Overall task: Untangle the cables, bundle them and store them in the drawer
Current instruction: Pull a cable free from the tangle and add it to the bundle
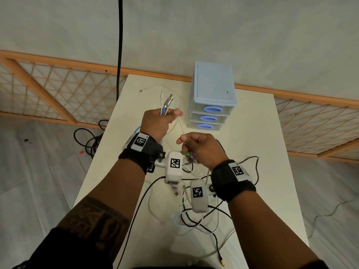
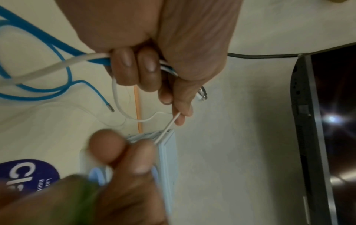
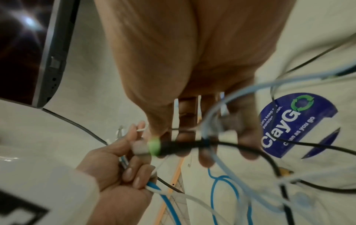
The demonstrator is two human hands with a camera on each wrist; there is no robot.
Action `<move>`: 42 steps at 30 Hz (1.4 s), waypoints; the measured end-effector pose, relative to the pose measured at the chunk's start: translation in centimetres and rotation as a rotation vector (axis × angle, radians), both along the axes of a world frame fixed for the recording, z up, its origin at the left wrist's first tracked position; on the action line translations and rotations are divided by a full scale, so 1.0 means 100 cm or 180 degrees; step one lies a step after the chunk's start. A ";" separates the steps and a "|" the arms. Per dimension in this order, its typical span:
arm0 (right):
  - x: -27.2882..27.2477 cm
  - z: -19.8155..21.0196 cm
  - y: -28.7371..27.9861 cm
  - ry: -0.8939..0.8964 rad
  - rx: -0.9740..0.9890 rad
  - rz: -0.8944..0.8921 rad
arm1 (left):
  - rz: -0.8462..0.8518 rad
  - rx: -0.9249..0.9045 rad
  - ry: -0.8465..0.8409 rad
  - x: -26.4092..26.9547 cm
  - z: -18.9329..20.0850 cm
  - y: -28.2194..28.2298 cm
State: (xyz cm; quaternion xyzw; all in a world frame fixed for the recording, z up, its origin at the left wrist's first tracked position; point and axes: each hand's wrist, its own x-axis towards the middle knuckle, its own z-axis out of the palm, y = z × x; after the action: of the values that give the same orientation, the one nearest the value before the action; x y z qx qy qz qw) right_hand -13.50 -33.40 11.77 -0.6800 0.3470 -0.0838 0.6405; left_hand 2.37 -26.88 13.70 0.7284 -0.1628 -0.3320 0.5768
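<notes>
My left hand (image 1: 171,115) is raised over the white table (image 1: 252,133) and grips a blue cable (image 2: 46,39) and a white cable (image 2: 57,65), whose plugs (image 1: 168,100) stick up above the fist. A thin white wire (image 2: 168,127) runs taut from its thumb and forefinger to my right hand (image 1: 183,139), which pinches the other end. The right hand's curled fingers also hold a black cable with a green band (image 3: 155,146). A loose tangle of black and white cables (image 1: 194,214) lies below both wrists. The pale blue drawer unit (image 1: 213,90) stands at the back right with all three drawers closed.
A white wire with a metal plug (image 1: 141,91) lies at the table's far left corner. A black cord (image 1: 119,45) hangs down the wall, and more black cable (image 1: 87,140) lies on the floor to the left. A dark screen (image 2: 318,121) edges the wrist views. A blue sticker (image 3: 289,126) marks the tabletop.
</notes>
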 end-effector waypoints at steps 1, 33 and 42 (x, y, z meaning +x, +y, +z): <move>-0.002 0.001 0.001 0.0065 0.0137 0.0009 | 0.0040 -0.0064 0.0031 0.003 0.001 -0.001; 0.030 -0.028 0.007 -0.0004 -0.0234 -0.0436 | -0.0444 0.0388 -0.0630 0.010 -0.022 0.000; 0.044 -0.050 -0.008 0.1062 -0.0444 -0.0207 | 0.0369 0.0357 -0.0635 0.035 -0.025 0.004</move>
State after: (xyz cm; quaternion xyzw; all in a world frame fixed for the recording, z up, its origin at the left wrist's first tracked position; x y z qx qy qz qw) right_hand -9.13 -34.15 6.81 -0.7156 0.4636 -0.0143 0.5223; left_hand 5.84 -26.53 11.24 0.7971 -0.1581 -0.2326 0.5343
